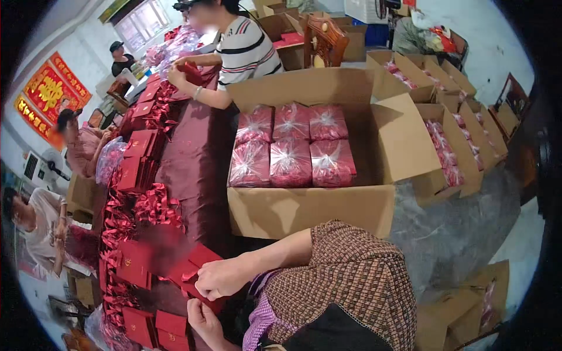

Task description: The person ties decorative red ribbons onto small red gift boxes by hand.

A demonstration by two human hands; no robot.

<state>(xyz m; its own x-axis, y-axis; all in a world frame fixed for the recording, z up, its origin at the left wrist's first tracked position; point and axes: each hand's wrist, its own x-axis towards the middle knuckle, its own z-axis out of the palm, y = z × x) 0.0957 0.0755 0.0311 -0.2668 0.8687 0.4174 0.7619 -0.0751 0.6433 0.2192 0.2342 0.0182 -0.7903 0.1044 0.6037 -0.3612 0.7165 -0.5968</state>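
In front of me a red gift box (pixel 202 257) lies tilted at the edge of the cloth-covered table, a shiny red ribbon (pixel 188 275) across it. My right hand (pixel 223 277) rests over the box, its fingers curled closed on it beside the ribbon. Just below, my left hand (pixel 205 322) has its fingers bent together near the box's lower corner; what they pinch, if anything, is hidden. A red box with gold print (pixel 134 264) lies beyond, partly behind a dark red blur. Two more red boxes (pixel 171 329) lie to the left of my hands.
A large open carton (pixel 310 210) stands to my right, with several plastic-wrapped red packs (pixel 291 162) inside. Stacked red boxes (pixel 140 153) and ribbons (pixel 157 205) run along the table (pixel 190 146). Co-workers sit and stand around it. More cartons (pixel 439 146) stand on the floor.
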